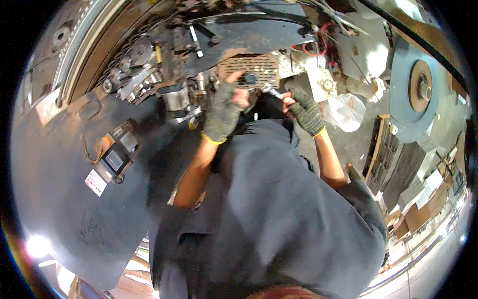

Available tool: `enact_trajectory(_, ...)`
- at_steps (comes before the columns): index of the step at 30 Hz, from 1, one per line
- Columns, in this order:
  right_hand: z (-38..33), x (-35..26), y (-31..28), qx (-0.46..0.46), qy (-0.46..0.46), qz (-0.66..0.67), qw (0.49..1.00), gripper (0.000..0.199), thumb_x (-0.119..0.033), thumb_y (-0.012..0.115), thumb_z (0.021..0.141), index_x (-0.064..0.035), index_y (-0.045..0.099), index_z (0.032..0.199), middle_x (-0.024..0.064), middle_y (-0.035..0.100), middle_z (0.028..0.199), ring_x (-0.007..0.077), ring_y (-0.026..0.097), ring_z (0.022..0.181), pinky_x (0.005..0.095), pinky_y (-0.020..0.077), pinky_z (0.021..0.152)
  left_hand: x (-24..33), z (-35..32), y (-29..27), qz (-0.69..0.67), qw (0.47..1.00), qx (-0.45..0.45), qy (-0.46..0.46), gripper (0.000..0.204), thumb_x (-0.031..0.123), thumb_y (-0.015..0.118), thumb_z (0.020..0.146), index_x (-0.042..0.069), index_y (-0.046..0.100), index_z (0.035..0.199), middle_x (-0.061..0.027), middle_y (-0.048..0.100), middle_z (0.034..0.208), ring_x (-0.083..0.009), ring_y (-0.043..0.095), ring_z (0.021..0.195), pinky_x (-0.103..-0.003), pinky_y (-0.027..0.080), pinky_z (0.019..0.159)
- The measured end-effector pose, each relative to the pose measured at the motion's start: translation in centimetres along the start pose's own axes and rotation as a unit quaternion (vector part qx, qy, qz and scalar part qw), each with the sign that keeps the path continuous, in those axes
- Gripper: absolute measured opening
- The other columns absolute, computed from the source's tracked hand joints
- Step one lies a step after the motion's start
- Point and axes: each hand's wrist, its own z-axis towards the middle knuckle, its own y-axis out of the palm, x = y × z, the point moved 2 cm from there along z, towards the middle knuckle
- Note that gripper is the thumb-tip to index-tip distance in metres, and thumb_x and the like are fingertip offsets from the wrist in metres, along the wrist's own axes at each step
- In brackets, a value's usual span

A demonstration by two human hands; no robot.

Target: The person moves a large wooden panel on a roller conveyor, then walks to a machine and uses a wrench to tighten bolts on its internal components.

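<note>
Dark worktop (119,209) at left; right hand (304,109) grips metal tool (271,90); left hand (225,105), fingers parted, near slotted plate (266,64).

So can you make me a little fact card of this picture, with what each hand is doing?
Left hand: open, near a slotted metal plate
Right hand: holding a shiny metal tool
Gloves: grey, yellow cuffs
On the plate: dark round part
Off to the right: clear plastic bag

Speckled grey-green knit fingerless gloves (308,115) have yellow cuffs (213,140). The slotted metal plate (265,66), upper centre, seems tan-brown.
</note>
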Motion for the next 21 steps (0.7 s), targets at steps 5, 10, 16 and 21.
enact_trajectory(5, 3.7, -7.2, 10.1, -0.113, -0.077, -0.03, 0.99, 0.021, -0.02, 0.062, 0.104, -0.0028, 0.066, 0.115, 0.0035, 0.07, 0.09, 0.0098, 0.063, 0.074, 0.0261, 0.0527, 0.071, 1.8, 0.3, -3.0, 0.041, 0.993, 0.112, -0.001, 0.024, 0.027, 0.058, 0.107, 0.004, 0.063, 0.103, 0.0015, 0.057, 0.074, -0.0065, 0.053, 0.06, -0.023, 0.042, 0.054)
enact_trajectory(10, 9.1, -9.2, 18.4, -0.17, -0.037, 0.098, 0.98, 0.033, -0.03, 0.062, 0.105, -0.0032, 0.059, 0.124, 0.006, 0.072, 0.099, 0.0112, 0.065, 0.078, 0.0272, 0.0547, 0.07, 4.3, -2.4, -9.5, 0.03, 0.944, 0.272, 0.182, 0.021, 0.023, 0.056, 0.108, 0.003, 0.059, 0.103, -0.0006, 0.054, 0.073, -0.0091, 0.051, 0.066, -0.027, 0.043, 0.061)
enact_trajectory(16, 15.6, -10.0, 27.0, -0.134, -0.045, 0.123, 0.982, 0.035, -0.027, 0.067, 0.102, -0.0006, 0.061, 0.125, 0.0131, 0.073, 0.112, 0.0196, 0.071, 0.082, 0.0317, 0.0614, 0.078, 4.2, -3.6, -13.7, 0.081, 0.932, 0.308, 0.172, 0.021, 0.026, 0.056, 0.107, 0.005, 0.058, 0.101, -0.0008, 0.057, 0.082, -0.0089, 0.049, 0.072, -0.027, 0.042, 0.065)
enact_trajectory(21, 18.7, -9.3, 30.8, -0.152, 0.007, 0.286, 0.946, 0.043, -0.028, 0.068, 0.1, -0.0037, 0.058, 0.134, 0.0099, 0.07, 0.117, 0.0229, 0.067, 0.102, 0.037, 0.0582, 0.088, 4.9, 0.8, -16.5, 0.328, 0.825, 0.378, 0.261, 0.028, 0.032, 0.052, 0.108, 0.006, 0.06, 0.106, -0.0098, 0.066, 0.086, -0.0257, 0.063, 0.073, -0.041, 0.051, 0.07)
